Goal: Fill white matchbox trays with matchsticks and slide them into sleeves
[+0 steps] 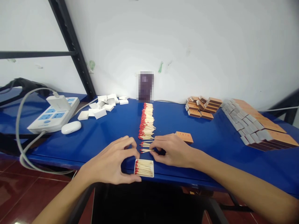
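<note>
Our right hand (171,151) pinched the plain ends of a few matches (146,150), which lay crosswise, heads leftward, just beyond the tray (152,169); our left hand (114,160), nearer the tray, gripped its left end, likewise set crosswise.

Table (168,116): smooth, glossy blue. Matches (147,123): pale wood, matt red heads. Near tray (153,169): white, card-like, matt. Boxes, right (259,119): printed card — matt orange. Power strip, left (51,119): smooth white plastic — earphone case (71,127) glossier. Floor (21,189): shiny red tile.
</note>
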`<act>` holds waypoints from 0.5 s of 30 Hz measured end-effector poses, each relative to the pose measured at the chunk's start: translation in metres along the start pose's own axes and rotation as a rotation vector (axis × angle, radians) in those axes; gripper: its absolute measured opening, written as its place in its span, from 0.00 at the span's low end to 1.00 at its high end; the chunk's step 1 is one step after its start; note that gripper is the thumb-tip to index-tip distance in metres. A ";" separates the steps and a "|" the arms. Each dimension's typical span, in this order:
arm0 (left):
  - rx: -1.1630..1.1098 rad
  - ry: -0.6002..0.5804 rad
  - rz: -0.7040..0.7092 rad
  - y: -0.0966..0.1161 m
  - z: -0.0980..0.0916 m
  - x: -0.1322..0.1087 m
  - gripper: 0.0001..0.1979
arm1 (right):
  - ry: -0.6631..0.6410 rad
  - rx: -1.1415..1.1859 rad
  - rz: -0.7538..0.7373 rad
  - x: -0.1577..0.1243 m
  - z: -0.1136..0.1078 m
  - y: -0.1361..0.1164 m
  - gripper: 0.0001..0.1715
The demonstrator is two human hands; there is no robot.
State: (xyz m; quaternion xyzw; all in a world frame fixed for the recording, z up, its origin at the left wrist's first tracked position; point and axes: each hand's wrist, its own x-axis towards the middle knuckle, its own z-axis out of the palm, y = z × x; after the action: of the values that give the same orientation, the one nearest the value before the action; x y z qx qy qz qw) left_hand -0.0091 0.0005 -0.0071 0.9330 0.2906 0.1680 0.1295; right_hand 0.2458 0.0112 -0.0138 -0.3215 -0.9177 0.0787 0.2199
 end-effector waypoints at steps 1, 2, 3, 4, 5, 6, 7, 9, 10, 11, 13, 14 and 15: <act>0.001 -0.002 -0.003 0.000 0.000 0.000 0.18 | 0.004 0.005 -0.003 0.000 0.000 0.000 0.07; 0.001 -0.003 -0.004 -0.001 0.001 0.001 0.18 | 0.007 0.010 -0.005 0.000 0.000 0.000 0.07; 0.001 -0.005 -0.004 -0.001 0.001 0.001 0.18 | 0.010 0.016 -0.006 0.000 -0.001 0.001 0.07; 0.000 -0.007 -0.004 -0.001 0.001 0.001 0.18 | 0.010 0.020 -0.005 0.000 -0.001 0.001 0.07; 0.000 -0.011 -0.006 -0.002 0.001 0.001 0.18 | 0.007 0.025 -0.002 0.001 -0.001 0.000 0.06; 0.001 -0.014 -0.011 -0.002 0.002 0.001 0.18 | 0.002 0.030 0.002 0.001 -0.001 0.000 0.06; 0.002 -0.016 -0.017 -0.001 0.001 0.001 0.18 | -0.002 0.036 0.008 0.001 -0.001 0.000 0.06; -0.002 -0.021 -0.039 -0.001 0.001 0.002 0.18 | -0.009 0.042 0.019 0.001 -0.001 0.000 0.05; -0.008 -0.022 -0.050 -0.001 0.000 0.002 0.19 | -0.011 0.042 0.025 0.001 -0.001 0.000 0.06; -0.015 -0.023 -0.059 -0.001 0.000 0.002 0.19 | -0.011 0.038 0.031 0.001 -0.001 0.000 0.06; -0.031 -0.028 -0.068 0.000 -0.001 0.002 0.21 | -0.007 0.024 0.034 0.001 -0.002 0.000 0.07; -0.036 -0.030 -0.067 0.000 -0.001 0.002 0.21 | -0.003 0.017 0.032 0.001 -0.002 0.000 0.07; -0.036 -0.032 -0.063 -0.001 -0.001 0.002 0.22 | 0.000 0.011 0.029 0.001 -0.003 0.000 0.07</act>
State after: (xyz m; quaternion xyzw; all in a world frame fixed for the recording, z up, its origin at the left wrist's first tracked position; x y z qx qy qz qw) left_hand -0.0079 0.0024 -0.0059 0.9235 0.3149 0.1539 0.1562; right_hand 0.2463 0.0121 -0.0113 -0.3335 -0.9124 0.0868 0.2207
